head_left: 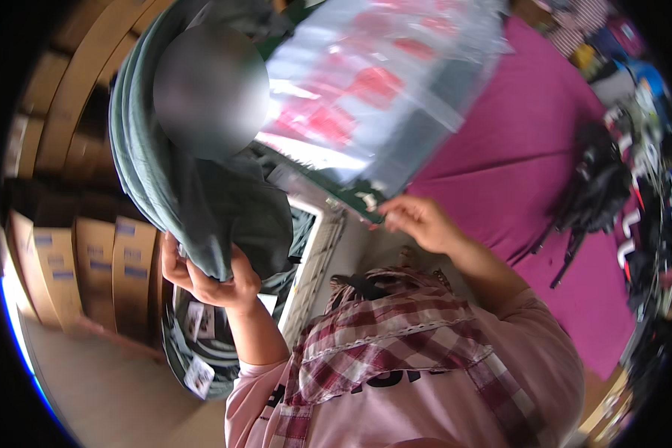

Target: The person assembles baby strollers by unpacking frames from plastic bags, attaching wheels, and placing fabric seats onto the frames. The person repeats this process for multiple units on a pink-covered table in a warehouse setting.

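My left hand (213,276) is closed around the lower end of a thick bundle of layered grey-green cloth (145,157), its fingers spread over the fold. To its right hangs a clear plastic bag (425,82) with red printing, slanting away from me. My right hand (418,224) pinches the bag's lower corner, where a dark green edge (355,196) shows. A round blurred patch covers part of the cloth, and what lies inside the bag is hard to make out.
Below the cloth stands a white-rimmed crate (311,254) with dark green items and white tags. Cardboard boxes (89,261) line the left. A magenta-covered surface (493,179) lies to the right, bearing a black strappy item (593,179), with mixed goods (649,134) heaped along its far side.
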`<state>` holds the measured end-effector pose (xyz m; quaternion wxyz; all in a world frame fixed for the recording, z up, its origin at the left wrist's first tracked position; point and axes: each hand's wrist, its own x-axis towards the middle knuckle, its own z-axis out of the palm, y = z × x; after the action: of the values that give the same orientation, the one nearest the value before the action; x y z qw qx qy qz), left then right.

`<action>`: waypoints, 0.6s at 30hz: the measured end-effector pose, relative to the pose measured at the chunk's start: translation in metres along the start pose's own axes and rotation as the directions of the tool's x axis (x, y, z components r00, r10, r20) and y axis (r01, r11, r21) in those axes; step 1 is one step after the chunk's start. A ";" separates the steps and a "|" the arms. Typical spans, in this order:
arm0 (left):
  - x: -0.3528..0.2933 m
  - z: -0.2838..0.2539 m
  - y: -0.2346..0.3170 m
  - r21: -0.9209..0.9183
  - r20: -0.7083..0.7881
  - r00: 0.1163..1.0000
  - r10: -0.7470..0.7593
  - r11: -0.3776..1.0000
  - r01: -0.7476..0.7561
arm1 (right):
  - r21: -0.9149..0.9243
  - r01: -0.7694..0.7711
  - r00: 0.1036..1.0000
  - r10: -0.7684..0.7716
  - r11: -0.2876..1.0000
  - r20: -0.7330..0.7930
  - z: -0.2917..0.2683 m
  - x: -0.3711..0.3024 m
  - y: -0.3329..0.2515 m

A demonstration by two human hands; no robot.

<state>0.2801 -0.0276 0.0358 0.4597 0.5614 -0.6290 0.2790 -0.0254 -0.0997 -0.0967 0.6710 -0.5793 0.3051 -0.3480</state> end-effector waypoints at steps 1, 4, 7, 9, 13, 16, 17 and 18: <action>0.012 0.012 0.011 -0.003 0.048 0.991 0.123 0.992 -0.123 | -0.023 0.007 0.988 -0.010 1.000 -0.152 -0.024 -0.008 -0.014; 0.023 0.069 0.022 -0.181 -0.014 0.955 0.296 0.939 -0.294 | 0.423 0.197 0.831 0.078 0.884 -0.550 -0.099 -0.032 -0.039; 0.001 0.130 0.033 -0.321 0.113 0.973 0.200 0.934 -0.154 | 0.654 0.575 0.762 -0.031 0.492 -0.647 -0.150 -0.073 -0.043; -0.031 0.168 0.029 -0.297 0.361 0.922 0.138 0.954 -0.026 | 0.523 0.614 0.460 0.271 0.591 -0.846 -0.154 -0.095 -0.056; -0.107 0.244 0.026 -0.480 0.726 0.669 0.162 0.815 0.323 | 0.508 0.573 0.336 0.381 0.643 -0.861 -0.147 -0.169 0.046; -0.131 0.272 0.025 -0.478 0.781 0.622 0.047 0.686 0.549 | 0.659 0.439 0.072 0.707 0.611 -0.704 -0.099 -0.192 0.082; -0.137 0.280 0.024 -0.436 0.831 0.557 -0.006 0.614 0.658 | 0.660 0.442 0.035 0.723 0.608 -0.690 -0.091 -0.193 0.082; -0.133 0.286 0.028 -0.389 0.872 0.487 -0.044 0.540 0.746 | 0.658 0.455 0.004 0.738 0.600 -0.675 -0.089 -0.193 0.081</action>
<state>0.1698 -0.2101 -0.1986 0.3754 0.5267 -0.6465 -0.4047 -0.1989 0.0158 -0.1883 0.4587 0.2416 0.5612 -0.6453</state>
